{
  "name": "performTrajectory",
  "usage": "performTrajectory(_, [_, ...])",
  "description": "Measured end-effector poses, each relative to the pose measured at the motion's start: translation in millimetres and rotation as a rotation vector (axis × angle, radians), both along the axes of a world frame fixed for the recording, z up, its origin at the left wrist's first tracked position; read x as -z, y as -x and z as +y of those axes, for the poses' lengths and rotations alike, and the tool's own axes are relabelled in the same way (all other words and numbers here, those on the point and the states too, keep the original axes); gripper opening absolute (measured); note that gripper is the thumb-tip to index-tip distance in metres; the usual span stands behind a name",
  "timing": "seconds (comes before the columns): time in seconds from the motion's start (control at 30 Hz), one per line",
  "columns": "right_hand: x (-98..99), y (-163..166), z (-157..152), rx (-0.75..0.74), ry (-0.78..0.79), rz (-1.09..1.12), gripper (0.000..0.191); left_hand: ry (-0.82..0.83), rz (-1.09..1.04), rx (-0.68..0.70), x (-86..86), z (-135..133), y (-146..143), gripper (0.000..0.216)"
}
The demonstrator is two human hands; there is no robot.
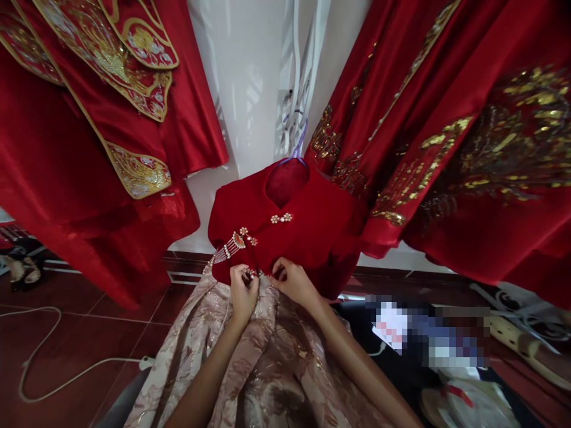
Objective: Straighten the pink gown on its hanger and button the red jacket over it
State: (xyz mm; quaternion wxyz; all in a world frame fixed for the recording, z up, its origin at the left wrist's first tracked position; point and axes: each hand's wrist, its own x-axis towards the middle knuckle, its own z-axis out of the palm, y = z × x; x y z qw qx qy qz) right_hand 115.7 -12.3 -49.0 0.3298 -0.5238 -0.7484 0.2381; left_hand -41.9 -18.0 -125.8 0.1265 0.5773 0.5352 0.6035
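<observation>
A dark red velvet jacket (312,238) hangs on a purple hanger (300,148), with a jewelled clasp (281,219) below its neck opening. On its left side sits a beaded tassel brooch (234,245). My left hand (243,292) is closed in a pinch on a small jewelled clasp (253,274) at the lower front edge. Beside it my right hand (292,281) pinches the jacket's hem; its fingertips are partly hidden. A pale pink brocade skirt (196,345) with a shiny floral pattern spreads below the jacket, under both forearms.
Red satin garments with gold embroidery (143,172) hang at the left, and sequinned red ones (446,137) at the right. A white cable (57,351) lies on the tiled floor (129,339). At the lower right are a lit phone screen (391,327) and plastic-wrapped items (475,401).
</observation>
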Motion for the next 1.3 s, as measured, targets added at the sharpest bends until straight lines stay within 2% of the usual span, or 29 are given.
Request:
performTrajectory(0.13, [-21.3, -5, -7, 0.012, 0.157, 0.180, 0.015, -0.040, -0.092, 0.004, -5.6, -3, -1, 0.024])
performTrajectory(0.27, [-36.8, 2, -18, -0.175, 0.262, 0.368, 0.027, -0.128, -0.173, -0.091, -4.3, -4, -1, 0.021])
performTrajectory(0.33, [-33.2, 12, -21, -0.209, 0.293, 0.469, 0.030, -0.103, -0.196, -0.077, -2.6, -5, -1, 0.018])
performTrajectory(0.43, [-14.7, 27, -18, -0.104, 0.275, 0.580, 0.030, -0.022, -0.186, -0.004, -1.5, -7, -2, 0.015])
performTrajectory(0.53, [3.5, 34, -11, 0.002, 0.180, 0.559, 0.026, 0.003, -0.179, 0.028, -3.4, -8, -2, 0.017])
performTrajectory(0.6, [8.5, 32, -8, 0.027, 0.120, 0.499, 0.022, -0.009, -0.162, 0.031, -5.8, -9, -3, 0.018])
performTrajectory(0.7, [6.0, 28, -6, 0.037, 0.058, 0.437, 0.019, -0.023, -0.117, 0.050, -9.1, -11, -3, 0.017])
performTrajectory(0.9, [-0.7, 28, -9, -0.008, 0.063, 0.418, 0.017, -0.030, -0.091, 0.035, -9.0, -12, -3, 0.017])
performTrajectory(1.13, [12.7, 35, -11, 0.036, -0.080, 0.329, 0.014, -0.004, -0.135, 0.058, -2.9, -10, -3, 0.019])
performTrajectory(1.3, [18.7, 36, -13, 0.064, -0.089, 0.324, 0.016, -0.027, -0.140, 0.092, -2.3, -10, -2, 0.024])
